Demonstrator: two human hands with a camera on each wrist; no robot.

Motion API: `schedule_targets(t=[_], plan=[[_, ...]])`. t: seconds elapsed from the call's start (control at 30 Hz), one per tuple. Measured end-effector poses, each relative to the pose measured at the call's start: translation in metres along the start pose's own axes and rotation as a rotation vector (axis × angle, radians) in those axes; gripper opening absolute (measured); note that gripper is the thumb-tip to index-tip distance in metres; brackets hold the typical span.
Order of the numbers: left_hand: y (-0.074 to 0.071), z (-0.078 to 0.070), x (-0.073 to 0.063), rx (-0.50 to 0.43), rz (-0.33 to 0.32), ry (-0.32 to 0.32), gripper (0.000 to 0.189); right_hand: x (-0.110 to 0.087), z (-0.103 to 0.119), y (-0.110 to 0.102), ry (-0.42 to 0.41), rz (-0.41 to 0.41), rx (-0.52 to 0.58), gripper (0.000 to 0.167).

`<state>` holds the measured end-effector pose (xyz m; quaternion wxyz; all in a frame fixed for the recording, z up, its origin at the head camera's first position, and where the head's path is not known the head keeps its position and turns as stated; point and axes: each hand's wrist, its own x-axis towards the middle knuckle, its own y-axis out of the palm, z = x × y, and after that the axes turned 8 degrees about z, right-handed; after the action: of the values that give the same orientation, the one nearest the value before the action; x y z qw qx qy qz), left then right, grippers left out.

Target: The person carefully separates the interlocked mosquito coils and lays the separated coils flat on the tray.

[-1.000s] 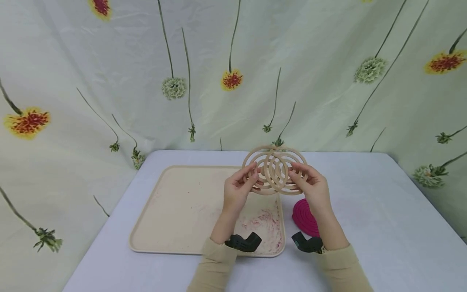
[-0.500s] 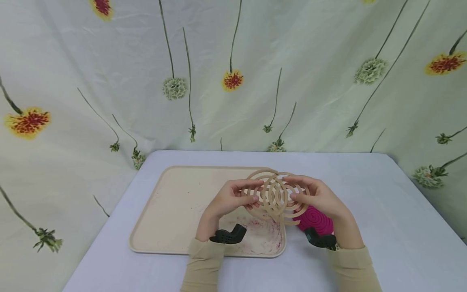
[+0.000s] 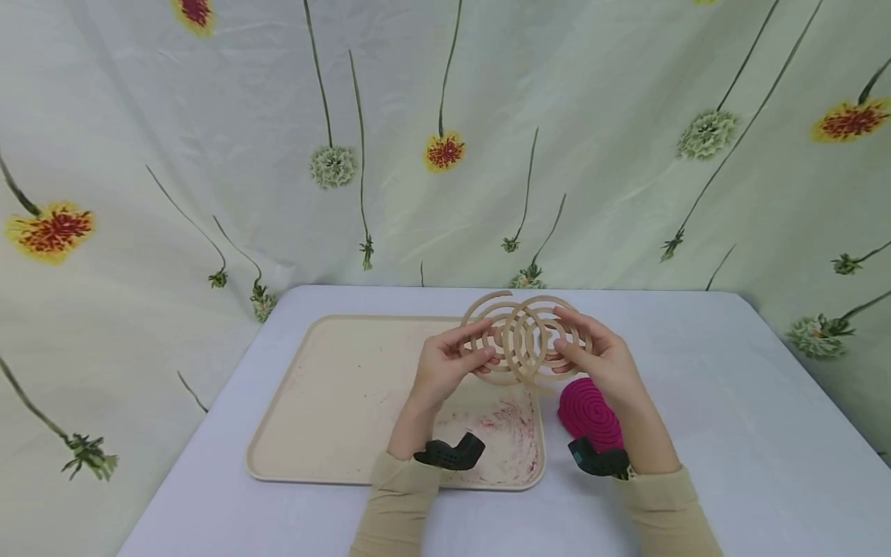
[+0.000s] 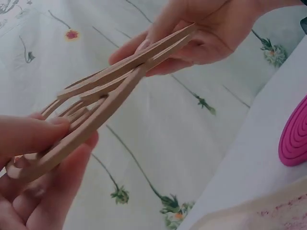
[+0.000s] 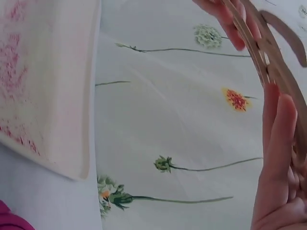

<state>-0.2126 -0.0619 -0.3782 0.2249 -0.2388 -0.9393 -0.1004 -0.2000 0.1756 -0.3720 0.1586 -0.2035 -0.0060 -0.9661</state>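
Note:
Two beige mosquito coils overlap in the middle, held up above the table between both hands. My left hand [image 3: 440,365] pinches the left mosquito coil [image 4: 91,122] between thumb and fingers. On the other side, my right hand [image 3: 607,362] grips the right mosquito coil [image 4: 124,63], its thumb in front and fingers behind. Seen nearly edge-on in the left wrist view, the thin strips cross each other at a slant. In the right wrist view the fingers hide part of the coils. A pink mosquito coil [image 3: 588,414] lies on the table below my right hand.
A beige rectangular tray [image 3: 334,402] lies at the left of the white-covered table [image 3: 731,402], pink crumbs scattered in its right part. Behind the table hangs a flower-patterned cloth [image 3: 599,100]. Dark cameras sit on both wrists.
Both hands dipped with the beige coils, their faces tilting, then rose again to nearly the earlier height. The two coils remain overlapped. Tray and pink coil stay put.

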Motion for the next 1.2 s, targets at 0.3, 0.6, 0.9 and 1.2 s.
schedule_targets(t=[0.3,0.6,0.9,1.2], plan=[[0.018,0.007,0.006,-0.088,-0.215,0.117,0.039,0.006,-0.005,0.025,-0.023,-0.269,0.215,0.038],[0.021,0.009,0.007,-0.166,-0.325,0.075,0.043,0.007,-0.005,0.027,-0.100,-0.287,0.223,0.036],[-0.004,-0.002,-0.002,-0.050,-0.006,-0.076,0.041,-0.002,0.000,0.000,0.051,-0.008,0.027,0.023],[-0.028,-0.007,-0.013,0.146,0.326,-0.174,0.040,-0.005,0.002,-0.018,0.055,0.359,0.030,0.026]])
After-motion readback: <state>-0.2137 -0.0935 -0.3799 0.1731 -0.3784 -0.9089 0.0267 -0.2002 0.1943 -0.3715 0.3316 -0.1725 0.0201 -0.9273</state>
